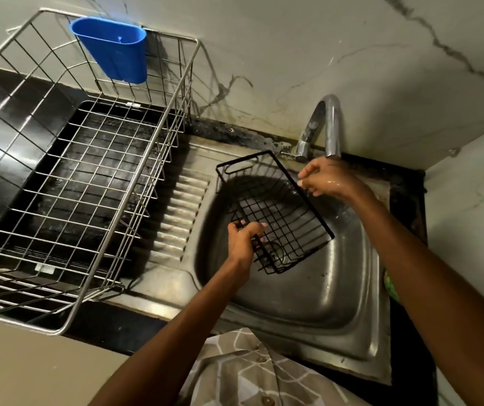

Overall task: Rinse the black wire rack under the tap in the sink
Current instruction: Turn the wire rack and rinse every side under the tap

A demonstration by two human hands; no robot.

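Black wire rack (273,212) tilted over sink (308,303) — left hand (245,238) grips near edge; right hand (327,180), wet, pinches far rim below tap (327,127).

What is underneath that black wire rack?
Under the black wire rack lies the steel sink basin, its drain showing through the wires. The left hand covers a small part of the basin.
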